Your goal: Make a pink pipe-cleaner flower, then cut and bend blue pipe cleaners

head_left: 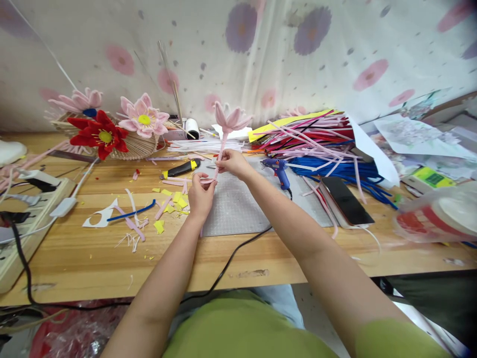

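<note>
A pink fuzzy flower point(231, 119) stands upright on a pink stem point(222, 144) over the grey cutting mat point(238, 214). My right hand point(233, 164) pinches the stem below the bloom. Lower and to the left, my left hand point(201, 195) is closed on a pink fuzzy strip at the stem's lower part; the strip runs sideways between the fingers. The very bottom of the stem is hidden by my left hand. A blue glue gun point(278, 171) lies on the mat, right of my right hand.
Finished flowers, one red point(99, 135) and one pink point(144, 117), stand back left. A yellow-black cutter point(181, 169) and scraps lie left of the mat. Pipe cleaner bundles point(309, 134), a phone point(346, 200) and a cup point(439, 216) are right. A black cable point(233, 256) crosses the table front.
</note>
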The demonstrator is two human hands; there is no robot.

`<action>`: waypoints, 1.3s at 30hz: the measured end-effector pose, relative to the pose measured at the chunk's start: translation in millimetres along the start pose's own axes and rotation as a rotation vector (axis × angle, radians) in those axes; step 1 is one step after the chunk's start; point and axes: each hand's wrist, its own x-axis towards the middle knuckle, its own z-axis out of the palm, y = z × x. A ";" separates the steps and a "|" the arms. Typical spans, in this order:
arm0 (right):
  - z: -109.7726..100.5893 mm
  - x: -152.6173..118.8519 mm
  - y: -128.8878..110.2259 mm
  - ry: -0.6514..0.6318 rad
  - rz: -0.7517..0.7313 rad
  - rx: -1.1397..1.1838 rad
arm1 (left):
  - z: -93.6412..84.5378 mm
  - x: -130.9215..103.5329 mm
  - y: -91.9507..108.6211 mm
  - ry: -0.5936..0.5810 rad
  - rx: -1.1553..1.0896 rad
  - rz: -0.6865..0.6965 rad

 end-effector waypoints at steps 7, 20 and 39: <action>3.5 4.6 4.6 0.036 -0.039 -0.094 | 0.3 -1.6 0.5 -0.042 0.063 0.044; -16.0 -0.2 -5.3 -0.299 0.025 0.277 | 4.1 3.9 4.5 -0.248 -0.550 -0.289; -4.1 9.2 3.7 0.035 0.019 0.036 | 5.4 -4.2 -1.5 -0.106 -0.001 0.031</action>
